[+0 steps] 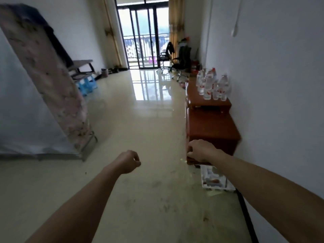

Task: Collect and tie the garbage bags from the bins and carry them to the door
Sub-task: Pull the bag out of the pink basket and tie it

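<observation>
Bare left hand (130, 161) and right hand (199, 149), fingers curled.

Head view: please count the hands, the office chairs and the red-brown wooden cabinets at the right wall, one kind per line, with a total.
Hands: 2, left hand and right hand
Chairs: 2
Cabinets: 2
Total: 6
</observation>
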Demonstrator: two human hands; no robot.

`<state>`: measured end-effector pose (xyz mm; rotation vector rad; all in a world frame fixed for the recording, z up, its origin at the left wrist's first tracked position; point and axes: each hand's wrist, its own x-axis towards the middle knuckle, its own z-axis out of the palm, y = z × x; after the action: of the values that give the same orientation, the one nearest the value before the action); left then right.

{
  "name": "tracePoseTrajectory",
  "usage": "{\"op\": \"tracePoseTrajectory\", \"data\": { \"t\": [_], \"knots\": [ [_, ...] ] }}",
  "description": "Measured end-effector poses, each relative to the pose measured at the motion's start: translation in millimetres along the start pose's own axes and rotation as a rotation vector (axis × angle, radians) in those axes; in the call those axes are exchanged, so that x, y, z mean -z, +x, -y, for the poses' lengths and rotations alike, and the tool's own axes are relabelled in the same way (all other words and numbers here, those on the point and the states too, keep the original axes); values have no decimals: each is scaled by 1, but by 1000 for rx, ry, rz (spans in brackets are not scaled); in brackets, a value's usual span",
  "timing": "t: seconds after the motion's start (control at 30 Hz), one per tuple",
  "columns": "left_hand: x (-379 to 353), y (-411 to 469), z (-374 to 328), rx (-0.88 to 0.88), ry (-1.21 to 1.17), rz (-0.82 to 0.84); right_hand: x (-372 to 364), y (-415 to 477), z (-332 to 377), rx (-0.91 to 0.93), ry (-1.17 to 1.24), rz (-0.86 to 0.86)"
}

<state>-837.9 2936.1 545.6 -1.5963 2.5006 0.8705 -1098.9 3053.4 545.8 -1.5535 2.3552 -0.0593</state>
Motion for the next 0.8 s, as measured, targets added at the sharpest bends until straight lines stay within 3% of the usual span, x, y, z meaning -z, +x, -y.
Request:
{"op": "tracePoseTrajectory", "data": {
  "t": [0.13, 0.3, 0.5, 0.8],
  "knots": [
    [47, 83, 67, 111, -27, -38, 12, 125, 69, 163, -76, -10],
    [110, 206, 119, 166, -81, -4, 35, 273, 129, 172, -100, -14],
    [213, 347, 134, 126, -79, -59, 80, 417, 179, 153, -63, -8],
    [291, 577, 146, 93, -45, -61, 122, 671, 214, 137, -72, 7]
  ]
}}
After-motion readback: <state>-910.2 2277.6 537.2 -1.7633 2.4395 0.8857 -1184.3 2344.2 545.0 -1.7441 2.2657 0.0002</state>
